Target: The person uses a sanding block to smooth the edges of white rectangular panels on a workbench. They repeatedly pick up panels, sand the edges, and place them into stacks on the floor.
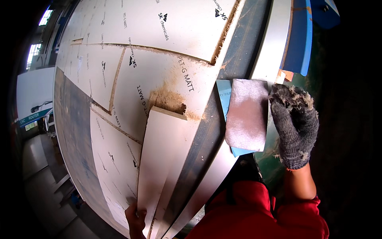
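Note:
My bare left hand (135, 220) is at the near end of a narrow white board (167, 135), its fingers curled against the board's left edge. The strip lies lengthwise over the larger printed white panels (187, 32). Just beyond its far end sits a heap of sawdust (165, 100). My right hand (296, 125) wears a grey knit glove with tufts of sawdust or loose fibre on its fingers. Those fingers are curled in; what they hold, if anything, is hidden. Left of the glove lies a greyish-pink pad (247, 115) on a light blue sheet (223, 93).
Grooves filled with sawdust divide the panels. A pale metal rail (271, 44) edges the dark machine bed (242, 51) on the right, with a blue part (298, 40) beside it. White machinery (36, 93) stands at the far left.

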Demonstrator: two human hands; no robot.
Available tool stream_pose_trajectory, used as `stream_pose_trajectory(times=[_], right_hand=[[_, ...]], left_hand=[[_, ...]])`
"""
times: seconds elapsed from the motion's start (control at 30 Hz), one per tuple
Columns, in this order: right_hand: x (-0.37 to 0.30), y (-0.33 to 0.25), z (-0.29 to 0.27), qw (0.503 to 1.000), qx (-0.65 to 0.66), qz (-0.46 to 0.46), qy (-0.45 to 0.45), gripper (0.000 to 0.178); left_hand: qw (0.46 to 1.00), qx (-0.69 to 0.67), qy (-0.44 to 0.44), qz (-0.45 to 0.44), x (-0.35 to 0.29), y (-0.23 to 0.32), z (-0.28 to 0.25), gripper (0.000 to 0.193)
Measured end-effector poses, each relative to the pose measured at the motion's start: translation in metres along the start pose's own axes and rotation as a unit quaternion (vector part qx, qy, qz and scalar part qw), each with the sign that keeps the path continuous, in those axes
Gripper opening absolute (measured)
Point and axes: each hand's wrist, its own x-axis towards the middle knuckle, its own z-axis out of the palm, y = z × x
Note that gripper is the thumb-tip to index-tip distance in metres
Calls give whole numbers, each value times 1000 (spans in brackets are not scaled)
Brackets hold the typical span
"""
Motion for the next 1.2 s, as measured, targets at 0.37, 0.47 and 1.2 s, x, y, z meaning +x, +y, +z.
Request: stream_pose_trajectory(times=[0.37,0.47,1.2], right_hand=[[0,5,16,982,154,85,62,35],[0,0,17,989,121,82,34,37],[-18,-66,39,942,-312,-123,26,69]], left_hand=[[1000,-3,-7,-9,0,-2,0,64],[1000,-2,-5,-3,-1,4,1,62],[987,21,142,73,-31,23,5,27]])
